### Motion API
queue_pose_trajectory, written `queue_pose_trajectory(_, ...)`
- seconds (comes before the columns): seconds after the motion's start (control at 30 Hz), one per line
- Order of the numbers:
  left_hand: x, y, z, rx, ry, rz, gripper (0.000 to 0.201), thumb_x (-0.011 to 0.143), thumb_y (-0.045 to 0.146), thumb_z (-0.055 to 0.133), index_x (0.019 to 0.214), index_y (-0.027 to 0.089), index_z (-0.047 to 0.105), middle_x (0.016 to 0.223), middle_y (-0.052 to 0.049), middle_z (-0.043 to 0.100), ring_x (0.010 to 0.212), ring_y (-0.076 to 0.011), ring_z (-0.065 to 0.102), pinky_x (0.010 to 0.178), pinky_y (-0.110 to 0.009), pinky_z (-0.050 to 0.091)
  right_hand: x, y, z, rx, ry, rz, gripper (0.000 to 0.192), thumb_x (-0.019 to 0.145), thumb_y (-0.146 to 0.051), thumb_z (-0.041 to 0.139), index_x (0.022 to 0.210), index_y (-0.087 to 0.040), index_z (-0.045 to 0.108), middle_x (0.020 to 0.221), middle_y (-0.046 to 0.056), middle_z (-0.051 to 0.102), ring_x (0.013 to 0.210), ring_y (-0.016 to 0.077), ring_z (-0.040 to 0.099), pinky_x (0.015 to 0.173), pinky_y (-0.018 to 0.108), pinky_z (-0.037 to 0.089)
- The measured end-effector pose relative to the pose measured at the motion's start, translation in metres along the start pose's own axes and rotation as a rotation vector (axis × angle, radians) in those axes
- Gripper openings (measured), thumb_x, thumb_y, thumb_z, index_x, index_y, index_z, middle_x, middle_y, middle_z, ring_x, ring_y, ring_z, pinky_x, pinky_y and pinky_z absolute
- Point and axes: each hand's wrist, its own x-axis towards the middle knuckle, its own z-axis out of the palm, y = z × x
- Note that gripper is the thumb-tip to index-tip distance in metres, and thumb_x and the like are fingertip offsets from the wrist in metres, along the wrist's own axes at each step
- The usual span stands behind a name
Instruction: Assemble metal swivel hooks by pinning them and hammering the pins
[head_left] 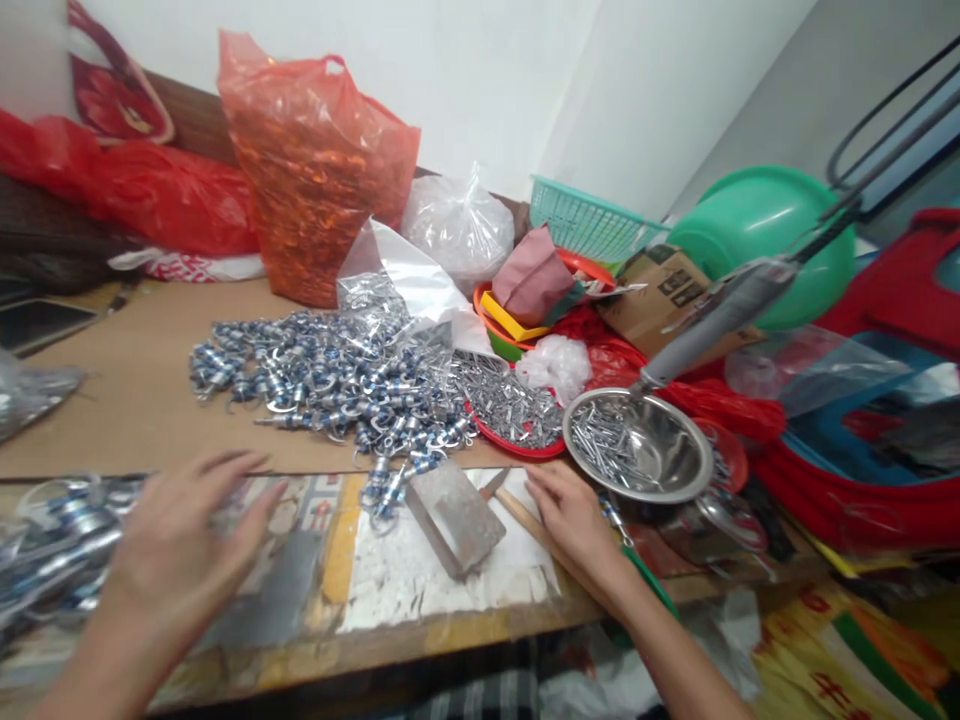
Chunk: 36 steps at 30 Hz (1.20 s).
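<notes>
My left hand [184,545] hovers blurred over the near left of the workbench, fingers spread, holding nothing, next to a heap of small metal parts [52,545]. My right hand [574,520] lies flat on the bench, fingers apart, resting on a wooden handle [525,518] beside a grey metal block [457,515]. A big pile of silver and blue metal fittings [330,375] covers the cardboard just beyond. A steel bowl [637,445] of pins stands right of my right hand.
A red tray of silver pins [517,410] sits by the bowl. Red and orange plastic bags [315,170], a clear bag [459,225], a teal basket [585,220], a green basin [757,235] and a cardboard box [664,290] crowd the back. Red stools [892,290] stand at right.
</notes>
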Motion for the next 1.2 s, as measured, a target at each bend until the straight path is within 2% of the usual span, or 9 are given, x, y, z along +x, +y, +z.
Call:
queue_pose_trajectory(0.1, 0.008, 0.034, 0.042, -0.006, -0.236, -0.005, 0.028, 0.076, 0.04, 0.045, 0.088, 0.019, 0.061, 0.085, -0.006, 0.068, 0.081, -0.0242, 0.062, 0.073, -0.031, 0.045, 0.049, 0.005, 0.008, -0.079, 0.082, 0.045, 0.032, 0.083, -0.02, 0.046, 0.112, -0.014, 0.057, 0.103, 0.01, 0.058, 0.097, 0.0173, 0.054, 0.086, 0.027, 0.039)
queue_pose_trajectory(0.17, 0.011, 0.045, 0.064, 0.004, -0.347, -0.06, 0.027, 0.074, 0.042, 0.047, 0.085, 0.021, 0.06, 0.073, -0.005, 0.068, 0.069, -0.0237, 0.063, 0.06, -0.029, 0.045, 0.077, 0.013, 0.016, -0.105, 0.069, 0.082, 0.032, 0.077, -0.023, 0.056, 0.108, -0.014, 0.06, 0.097, 0.011, 0.061, 0.092, 0.0199, 0.056, 0.084, 0.029, 0.039)
queue_pose_trajectory(0.27, 0.013, 0.046, 0.08, 0.013, -0.362, -0.108, 0.025, 0.07, 0.041, 0.05, 0.082, 0.021, 0.059, 0.067, -0.005, 0.066, 0.064, -0.0249, 0.061, 0.054, -0.03, 0.041, 0.099, 0.022, 0.028, -0.116, 0.056, 0.121, 0.024, 0.072, -0.026, 0.062, 0.094, -0.016, 0.068, 0.087, 0.009, 0.065, 0.084, 0.0203, 0.059, 0.077, 0.028, 0.041)
queue_pose_trajectory(0.5, 0.002, 0.037, 0.067, -0.181, -0.286, -0.16, 0.025, 0.073, 0.036, 0.05, 0.088, 0.018, 0.055, 0.08, -0.005, 0.066, 0.072, -0.0196, 0.063, 0.065, -0.026, 0.047, 0.092, 0.029, 0.035, -0.072, 0.147, 0.131, 0.023, 0.082, -0.03, 0.049, 0.091, -0.021, 0.068, 0.092, 0.004, 0.068, 0.085, 0.0164, 0.06, 0.077, 0.024, 0.042)
queue_pose_trajectory(0.63, -0.008, 0.056, 0.054, -0.559, -0.247, -0.253, 0.032, 0.072, 0.039, 0.054, 0.097, 0.019, 0.053, 0.087, -0.004, 0.063, 0.071, -0.0179, 0.062, 0.065, -0.028, 0.049, 0.09, 0.031, 0.032, -0.073, 0.202, 0.149, 0.026, 0.084, -0.028, 0.044, 0.093, -0.019, 0.067, 0.094, 0.005, 0.066, 0.088, 0.0163, 0.059, 0.08, 0.025, 0.041)
queue_pose_trajectory(0.77, -0.023, 0.081, 0.051, -0.841, -0.316, -0.238, 0.024, 0.068, 0.03, 0.063, 0.089, 0.021, 0.054, 0.086, -0.002, 0.064, 0.086, -0.0191, 0.06, 0.073, -0.027, 0.048, 0.089, 0.031, 0.029, -0.089, 0.204, 0.175, 0.023, 0.08, -0.021, 0.048, 0.091, -0.017, 0.068, 0.092, 0.007, 0.067, 0.087, 0.0177, 0.06, 0.08, 0.026, 0.041)
queue_pose_trajectory(0.9, -0.036, 0.086, 0.059, -0.693, -0.463, -0.207, 0.018, 0.066, 0.031, 0.065, 0.081, 0.02, 0.065, 0.082, -0.005, 0.069, 0.08, -0.0223, 0.062, 0.076, -0.033, 0.047, 0.086, 0.028, 0.026, -0.101, 0.204, 0.185, 0.03, 0.08, -0.016, 0.045, 0.104, -0.017, 0.063, 0.104, 0.006, 0.064, 0.094, 0.017, 0.058, 0.084, 0.025, 0.04)
queue_pose_trajectory(1.1, -0.041, 0.084, 0.062, -0.666, -0.407, -0.107, 0.01, 0.063, 0.027, 0.066, 0.069, 0.024, 0.073, 0.086, -0.006, 0.068, 0.082, -0.0228, 0.062, 0.074, -0.031, 0.047, 0.084, 0.023, 0.024, -0.136, 0.117, 0.17, 0.027, 0.079, -0.023, 0.051, 0.101, -0.016, 0.064, 0.1, 0.009, 0.064, 0.093, 0.0184, 0.058, 0.083, 0.026, 0.04)
queue_pose_trajectory(1.2, -0.042, 0.087, 0.063, -0.652, -0.389, -0.163, 0.014, 0.058, 0.028, 0.07, 0.071, 0.024, 0.074, 0.079, -0.004, 0.07, 0.076, -0.0227, 0.063, 0.071, -0.031, 0.048, 0.088, 0.022, 0.026, -0.163, 0.067, 0.179, 0.031, 0.074, -0.032, 0.059, 0.102, -0.018, 0.064, 0.098, 0.009, 0.064, 0.091, 0.0203, 0.057, 0.081, 0.028, 0.04)
